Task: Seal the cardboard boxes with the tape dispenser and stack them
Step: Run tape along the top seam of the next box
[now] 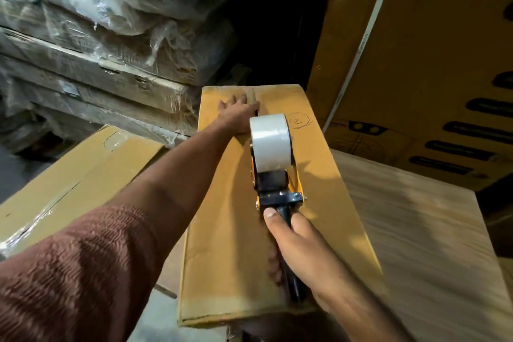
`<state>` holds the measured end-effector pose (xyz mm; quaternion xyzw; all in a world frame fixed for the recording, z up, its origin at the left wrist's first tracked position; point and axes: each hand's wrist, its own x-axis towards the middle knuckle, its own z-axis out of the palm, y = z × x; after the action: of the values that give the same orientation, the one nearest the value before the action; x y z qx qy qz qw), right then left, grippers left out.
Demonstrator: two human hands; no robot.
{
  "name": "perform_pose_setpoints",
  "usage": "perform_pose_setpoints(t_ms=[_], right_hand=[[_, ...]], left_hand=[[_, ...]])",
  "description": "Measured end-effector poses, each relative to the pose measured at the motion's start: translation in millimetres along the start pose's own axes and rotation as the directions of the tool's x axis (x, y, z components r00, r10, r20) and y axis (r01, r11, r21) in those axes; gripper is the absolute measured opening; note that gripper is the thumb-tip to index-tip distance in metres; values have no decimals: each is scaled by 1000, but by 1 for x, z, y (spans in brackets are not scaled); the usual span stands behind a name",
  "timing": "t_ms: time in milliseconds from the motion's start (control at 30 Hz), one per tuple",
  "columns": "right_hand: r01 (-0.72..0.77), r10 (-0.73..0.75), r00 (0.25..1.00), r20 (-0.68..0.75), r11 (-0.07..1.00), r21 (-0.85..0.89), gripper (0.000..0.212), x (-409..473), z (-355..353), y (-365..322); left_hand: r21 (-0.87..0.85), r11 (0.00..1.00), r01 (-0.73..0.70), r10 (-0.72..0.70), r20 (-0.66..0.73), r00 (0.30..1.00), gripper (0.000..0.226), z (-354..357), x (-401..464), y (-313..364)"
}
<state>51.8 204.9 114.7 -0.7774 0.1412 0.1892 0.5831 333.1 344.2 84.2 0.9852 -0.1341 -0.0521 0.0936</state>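
Note:
A long brown cardboard box (pixel 222 230) lies lengthwise in front of me, a circled number written near its far right. My left hand (pixel 238 114) lies flat with straight fingers on the far end of the lid, next to the centre seam. My right hand (pixel 294 247) grips the black handle of the tape dispenser (pixel 273 172), which stands on the lid over the seam. Its roll of clear tape (pixel 270 144) faces me and hides part of my left hand.
A second closed box (pixel 83 175) with glossy tape lies to the left. Flat cartons under torn plastic wrap (pixel 97 36) are stacked behind it. Large printed cartons (pixel 430 78) rise on the right, above a pale wooden surface (pixel 416 230).

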Motion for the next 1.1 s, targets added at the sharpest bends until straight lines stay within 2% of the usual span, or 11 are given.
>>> perform_pose_setpoints(t_ms=[133,200,267,367,467,667,767,867,933,1000,1100], right_hand=[[-26,28,999,17,996,-85,49,-53,-1,29],[-23,23,999,33,1000,17,44,-61,-1,32],[-37,23,995,93,988,153,37,-63,-3,26],[4,-25,993,119,984,178,36,-69,-3,23],[24,-31,996,85,996,87,46,-98,2,44],[36,-36,996,76,999,5,58,-167,-5,97],[25,-44,991,124,988,156,42,-167,-6,93],[38,-66,984,163,985,166,34,-170,-8,89],[41,-65,986,154,987,158,29,-171,-6,88],[38,-55,991,122,989,142,22,-169,-2,88],[32,-40,998,57,991,132,13,-170,2,84]], left_hand=[[37,996,86,-84,-52,995,55,5,-16,21],[-25,999,40,-41,-72,997,47,0,-35,28],[-45,998,-34,36,55,998,42,0,-57,28],[198,978,-68,14,259,966,55,29,-85,11],[28,996,88,-91,121,989,65,47,-97,9],[-135,986,95,-113,-133,985,55,37,-155,63],[-315,945,88,-95,-6,995,36,55,-185,65],[-260,957,-127,129,-9,992,15,51,-231,60],[-283,926,-250,284,86,955,24,43,-262,57],[-225,935,-273,321,216,922,33,36,-294,54],[-112,967,-230,255,334,908,89,38,-316,51]])
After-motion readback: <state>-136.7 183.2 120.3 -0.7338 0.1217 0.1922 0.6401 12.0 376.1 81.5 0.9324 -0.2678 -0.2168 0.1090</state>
